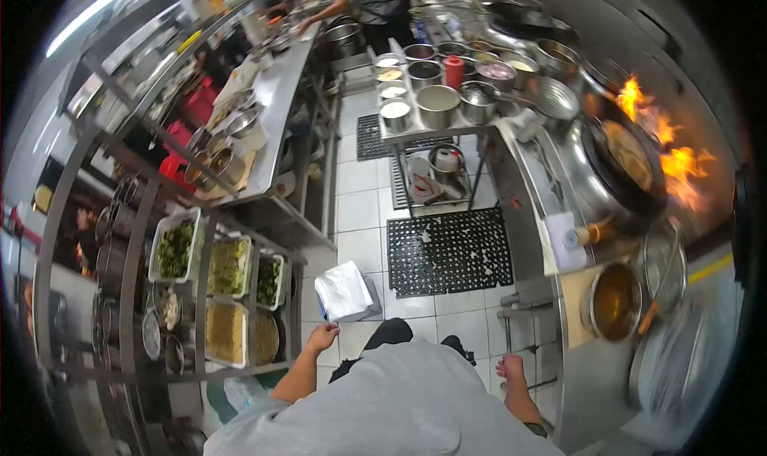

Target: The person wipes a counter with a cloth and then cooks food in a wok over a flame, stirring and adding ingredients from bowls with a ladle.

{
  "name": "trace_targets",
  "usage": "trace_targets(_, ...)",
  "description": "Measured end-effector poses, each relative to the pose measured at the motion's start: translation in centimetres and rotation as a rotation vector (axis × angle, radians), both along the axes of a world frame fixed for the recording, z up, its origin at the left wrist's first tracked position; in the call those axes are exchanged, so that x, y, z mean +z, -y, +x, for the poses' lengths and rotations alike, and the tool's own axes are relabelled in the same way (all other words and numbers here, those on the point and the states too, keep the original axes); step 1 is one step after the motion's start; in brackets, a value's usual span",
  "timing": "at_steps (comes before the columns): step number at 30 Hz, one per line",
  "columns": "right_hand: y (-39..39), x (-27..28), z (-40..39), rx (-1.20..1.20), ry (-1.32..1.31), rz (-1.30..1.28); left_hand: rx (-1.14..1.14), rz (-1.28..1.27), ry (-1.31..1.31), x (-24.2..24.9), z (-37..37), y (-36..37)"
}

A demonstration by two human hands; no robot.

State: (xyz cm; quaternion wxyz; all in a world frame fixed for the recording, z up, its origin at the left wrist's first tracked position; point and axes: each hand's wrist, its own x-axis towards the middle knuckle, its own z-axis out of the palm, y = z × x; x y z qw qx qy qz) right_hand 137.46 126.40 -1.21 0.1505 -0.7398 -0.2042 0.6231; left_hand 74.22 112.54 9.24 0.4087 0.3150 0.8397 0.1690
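Observation:
My left hand (323, 338) has its fingers drawn together at the lower corner of a stack of white sheets or bags (347, 290); the thumb and fingers seem to pinch its edge. Beneath the white stack a grey-blue edge shows. My right hand (511, 367) hangs low on the right with its fingers curled, beside a metal pipe frame (531, 306). Whether anything is in that hand is too small to make out.
On the left stands a metal rack (132, 216) with trays of greens (176, 248). A black perforated mat (449, 252) lies ahead. Flames (683, 172) rise around a wok (627, 156) at right. Pots (438, 105) crowd a cart. A co-worker (375, 1) stands at the back.

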Motion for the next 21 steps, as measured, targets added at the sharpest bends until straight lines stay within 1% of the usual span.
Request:
trace_targets(1,-3.0,0.5,-0.5,0.046,0.009,0.02,0.051,0.007,-0.003,-0.4,0.6,0.7)
trace_targets(4,-11.6,0.0,-3.4,0.16,-0.014,0.076,0.051,-0.196,0.041,-2.9,0.7,3.1)
trace_targets(5,-14.2,-0.3,-4.4,0.176,-0.014,0.087,0.09,-0.293,0.074,-3.4,0.9,3.9)
trace_targets(7,-18.0,-0.8,-6.5,0.188,-0.005,0.095,0.026,-0.292,0.021,-3.8,0.9,5.1)
trace_targets(9,-19.2,-0.7,-7.9,0.206,0.018,0.07,0.18,-0.408,0.135,-3.9,0.2,5.3)
trace_targets(10,-20.2,-0.3,-9.0,0.228,0.029,0.063,0.258,-0.449,0.198,-3.8,0.1,3.9)
trace_targets(12,-22.2,1.2,-11.2,0.289,0.038,0.026,0.371,-0.399,0.213,-7.3,-2.0,2.2)
trace_targets(13,-22.6,3.0,-12.5,0.263,0.025,-0.003,0.428,-0.382,0.219,-8.6,-2.4,1.9)
trace_targets(14,-23.2,3.7,-13.4,0.318,0.045,-0.041,0.42,-0.4,0.195,-8.2,-3.2,0.0)
trace_targets(15,-24.0,4.4,-14.7,0.365,0.059,-0.074,0.396,-0.328,0.189,-7.7,-4.1,-2.5)
trace_targets(18,-27.1,3.7,-16.2,0.346,0.078,-0.054,0.314,-0.139,0.155,-8.9,-7.4,-8.5)
trace_targets(20,-29.4,5.0,-18.2,0.364,0.088,-0.015,0.263,-0.049,0.122,-8.7,-9.8,-13.1)
trace_targets(21,-30.9,5.8,-19.4,0.373,0.089,0.011,0.348,0.006,0.177,-7.0,-10.7,-15.3)
